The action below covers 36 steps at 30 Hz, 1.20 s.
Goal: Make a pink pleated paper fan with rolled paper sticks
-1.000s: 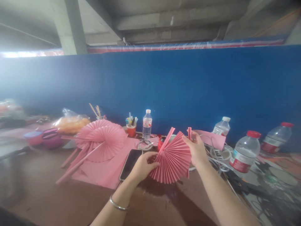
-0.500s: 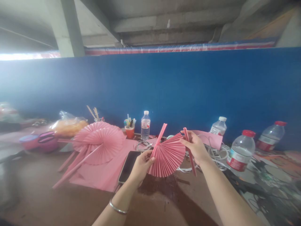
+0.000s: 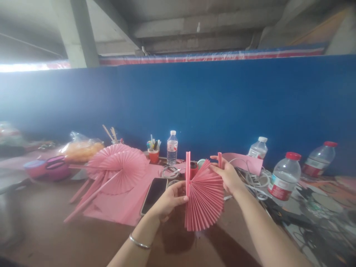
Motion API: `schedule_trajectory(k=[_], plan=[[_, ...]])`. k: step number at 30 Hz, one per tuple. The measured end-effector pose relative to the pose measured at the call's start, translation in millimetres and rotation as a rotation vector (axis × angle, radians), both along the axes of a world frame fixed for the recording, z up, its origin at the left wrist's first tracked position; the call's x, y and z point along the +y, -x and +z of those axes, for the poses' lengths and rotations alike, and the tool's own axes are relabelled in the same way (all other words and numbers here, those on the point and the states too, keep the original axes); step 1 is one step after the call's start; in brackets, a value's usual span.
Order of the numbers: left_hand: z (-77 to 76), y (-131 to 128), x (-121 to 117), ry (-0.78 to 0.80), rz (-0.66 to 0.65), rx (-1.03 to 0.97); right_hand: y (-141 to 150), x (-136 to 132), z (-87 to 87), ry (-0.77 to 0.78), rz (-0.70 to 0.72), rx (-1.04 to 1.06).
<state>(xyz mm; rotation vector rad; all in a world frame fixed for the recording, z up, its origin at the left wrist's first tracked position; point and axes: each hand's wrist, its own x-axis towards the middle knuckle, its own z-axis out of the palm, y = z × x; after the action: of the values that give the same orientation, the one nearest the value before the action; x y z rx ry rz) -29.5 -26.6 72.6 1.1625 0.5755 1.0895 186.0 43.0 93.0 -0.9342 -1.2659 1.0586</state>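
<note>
A pleated pink paper fan (image 3: 205, 204) hangs partly spread between my hands above the table. My left hand (image 3: 171, 202), with a silver bangle at the wrist, is closed on the fan's left edge, where a stiff pink strip (image 3: 188, 167) stands upright. My right hand (image 3: 226, 176) pinches another pink strip (image 3: 220, 159) beside the fan's upper right edge. Whether that strip is joined to the pleats I cannot tell, since fingers cover it. Left of my hands, finished-looking pink fans (image 3: 130, 172) with long handles lie on pink paper (image 3: 114, 211).
A phone (image 3: 154, 194) lies by my left hand. Behind are a red cup (image 3: 154, 156) of pens and a water bottle (image 3: 172, 148). Red-capped bottles (image 3: 286, 176), white cables (image 3: 257, 181) and scraps crowd the right. A blue partition (image 3: 178, 96) closes off the back.
The fan has turned, so its left strip now stands upright instead of leaning right. Its pleats spread lower and wider. My left hand has shifted slightly right and down; the right-hand strip is now mostly hidden.
</note>
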Motion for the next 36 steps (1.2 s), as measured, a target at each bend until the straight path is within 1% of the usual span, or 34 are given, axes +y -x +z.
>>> schedule_trajectory(k=[3, 7, 11, 14, 16, 18, 21, 25, 30, 33, 36], plan=[[1.4, -2.0, -1.3, -0.005, 0.016, -0.066, 2.1, -1.3, -0.4, 0.021, 0.048, -0.017], [-4.3, 0.3, 2.9, 0.014, 0.040, -0.096, 4.7, -0.2, -1.9, 0.057, 0.102, 0.006], [-6.1, 1.9, 4.6, 0.051, -0.051, -0.164, 5.8, 3.0, -5.8, 0.095, 0.102, 0.004], [-6.4, 1.4, 3.6, 0.116, -0.110, -0.192, 7.6, 3.0, -8.0, 0.119, 0.171, 0.021], [-8.0, 1.2, 3.7, 0.155, -0.114, -0.187, 9.3, 2.0, -8.7, 0.135, 0.217, 0.031], [-10.8, 1.4, 5.2, 0.155, -0.072, -0.197, 10.9, 1.5, -9.2, 0.130, 0.217, 0.035], [-14.9, 2.1, 9.5, 0.123, 0.050, -0.248, 12.8, 2.1, -10.1, 0.106, 0.198, 0.043], [-16.8, 2.3, 14.9, 0.072, 0.193, -0.358, 15.0, 2.9, -11.7, 0.130, 0.246, 0.048], [-14.7, 2.5, 17.7, 0.000, 0.291, -0.410, 17.4, 2.3, -14.4, 0.122, 0.252, -0.024], [-12.6, 3.4, 17.4, 0.011, 0.336, -0.396, 19.0, 0.7, -14.0, 0.123, 0.258, -0.035], [-10.6, 4.2, 16.0, 0.038, 0.340, -0.347, 21.1, -2.1, -10.9, 0.132, 0.242, -0.009]])
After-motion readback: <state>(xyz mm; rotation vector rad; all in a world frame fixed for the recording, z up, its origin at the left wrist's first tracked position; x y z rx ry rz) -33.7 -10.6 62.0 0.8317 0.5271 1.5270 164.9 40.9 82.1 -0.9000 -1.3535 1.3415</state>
